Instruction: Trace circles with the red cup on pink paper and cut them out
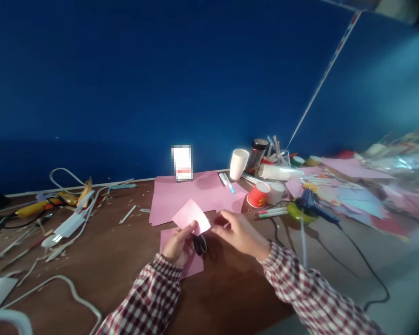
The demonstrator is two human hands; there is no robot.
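Note:
My left hand (179,244) pinches a small pale pink piece of paper (192,215), its thumb lying over the lower edge. Just right of the paper's corner is my right hand (240,232), its fingers bent with a gap between thumb and forefinger and nothing visible in them. Black scissor-like handles (199,244) show below the paper, partly hidden by it. Under the left hand lies a pink sheet (193,269). Beyond both hands, larger pink sheets (171,195) are spread on the brown table (125,246).
At the back right stand white paper cups (238,164), a dark-lidded jar (257,156) and a red paper cup (258,194). A glue gun (314,207) rests at the right near piled coloured papers (356,197). A power strip (68,228) and cables lie left. A blue wall (143,83) rises behind.

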